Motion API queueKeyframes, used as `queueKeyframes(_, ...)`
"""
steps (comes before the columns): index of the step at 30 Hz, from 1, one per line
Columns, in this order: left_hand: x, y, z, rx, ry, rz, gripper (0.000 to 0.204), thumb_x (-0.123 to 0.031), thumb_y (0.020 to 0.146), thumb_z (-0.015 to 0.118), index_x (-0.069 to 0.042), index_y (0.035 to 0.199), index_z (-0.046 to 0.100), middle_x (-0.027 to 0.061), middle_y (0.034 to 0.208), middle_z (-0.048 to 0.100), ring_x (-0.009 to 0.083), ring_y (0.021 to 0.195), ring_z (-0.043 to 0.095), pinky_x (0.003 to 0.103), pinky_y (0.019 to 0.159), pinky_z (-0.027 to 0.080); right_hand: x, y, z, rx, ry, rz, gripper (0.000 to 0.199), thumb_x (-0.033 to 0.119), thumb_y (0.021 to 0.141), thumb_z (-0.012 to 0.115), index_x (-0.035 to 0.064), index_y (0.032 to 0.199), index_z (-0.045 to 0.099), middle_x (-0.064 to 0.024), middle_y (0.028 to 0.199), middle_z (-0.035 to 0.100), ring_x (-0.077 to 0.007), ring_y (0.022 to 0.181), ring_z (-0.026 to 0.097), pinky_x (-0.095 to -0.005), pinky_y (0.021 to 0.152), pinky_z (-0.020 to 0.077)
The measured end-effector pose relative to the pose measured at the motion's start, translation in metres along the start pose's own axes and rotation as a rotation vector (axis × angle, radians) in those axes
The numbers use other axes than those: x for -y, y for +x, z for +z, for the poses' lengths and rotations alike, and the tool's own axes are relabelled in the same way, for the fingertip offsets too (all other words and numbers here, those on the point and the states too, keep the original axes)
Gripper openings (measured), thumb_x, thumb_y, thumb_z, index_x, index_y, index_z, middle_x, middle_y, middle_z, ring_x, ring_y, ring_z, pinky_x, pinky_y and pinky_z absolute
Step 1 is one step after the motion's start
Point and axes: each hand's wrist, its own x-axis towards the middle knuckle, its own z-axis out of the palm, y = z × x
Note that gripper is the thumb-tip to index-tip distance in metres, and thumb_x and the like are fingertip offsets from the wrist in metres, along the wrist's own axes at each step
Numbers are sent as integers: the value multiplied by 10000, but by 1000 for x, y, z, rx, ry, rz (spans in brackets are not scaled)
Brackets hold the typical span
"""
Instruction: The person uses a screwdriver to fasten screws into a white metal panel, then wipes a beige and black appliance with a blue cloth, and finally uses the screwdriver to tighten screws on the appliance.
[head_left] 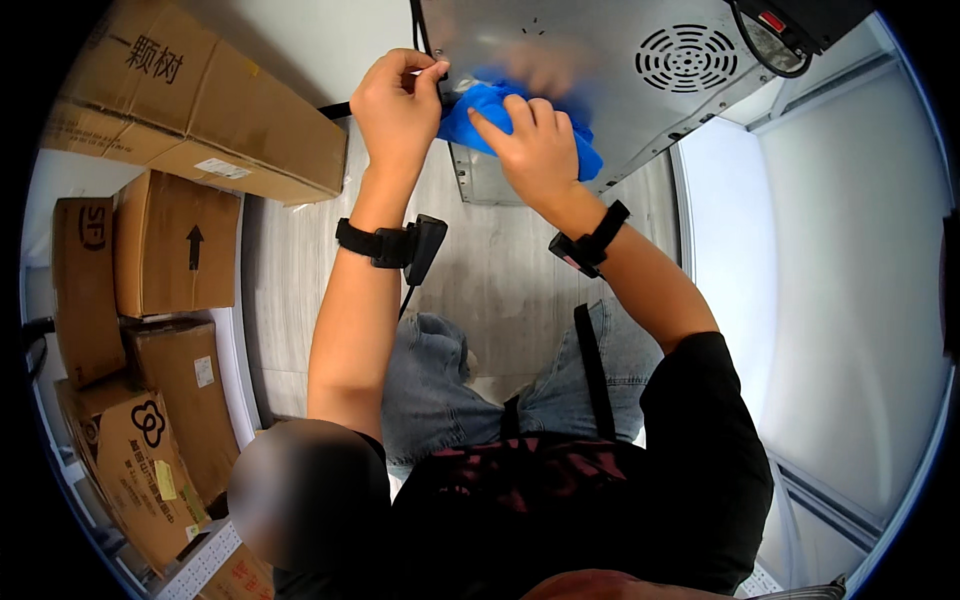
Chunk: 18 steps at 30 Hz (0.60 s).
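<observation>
A bright blue cloth point(588, 150) lies bunched against the grey metal panel point(600, 35) of a box-shaped appliance. My right hand point(540, 150) is curled over the cloth and presses it to the metal, near the panel's lower left. Just left of it, my left hand point(395, 108) is raised at the panel's left edge, thumb and fingers drawn together in a pinch. A thin black cable point(416, 25) runs down toward those fingertips; whether they hold it is hidden. Both wrists wear black straps with small devices.
Cardboard boxes point(185, 245) are stacked along the left side, with a larger carton point(250, 115) near the appliance. The panel has a round vent point(687, 58). A black unit point(810, 20) with a red switch sits at upper right. White panels point(850, 270) line the right.
</observation>
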Motion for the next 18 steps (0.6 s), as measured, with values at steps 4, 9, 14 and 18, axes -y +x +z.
queueKeyframes(4,-5,9,10,10,11,40,104,-79,775,737,-25,754,650,28,644,653,69,588,601,209,567,467,-17,-21,2,105,-39,-4,418,86,665,613,225,1052,687,-41,937,519,-230,814,485,-332,644,365)
queueKeyframes(9,-3,15,12,-10,54,52,146,-112,772,748,-25,771,631,41,682,629,93,547,563,240,543,448,-58,-38,-22,11,-24,133,435,74,670,637,230,1074,675,-66,972,502,-249,825,485,-361,662,389)
queueKeyframes(14,-12,7,19,-8,83,199,166,-84,785,726,-32,898,616,77,857,600,136,606,571,245,538,481,-93,-58,-45,-136,-16,504,539,20,674,673,236,1161,590,-152,1042,494,-346,896,511,-438,739,433)
queueKeyframes(18,-41,0,35,149,95,366,379,-22,752,719,-66,1112,607,80,860,569,182,720,569,274,619,486,-71,-57,-27,-61,-3,642,561,15,677,662,229,1184,552,-168,1082,467,-367,943,498,-441,779,442)
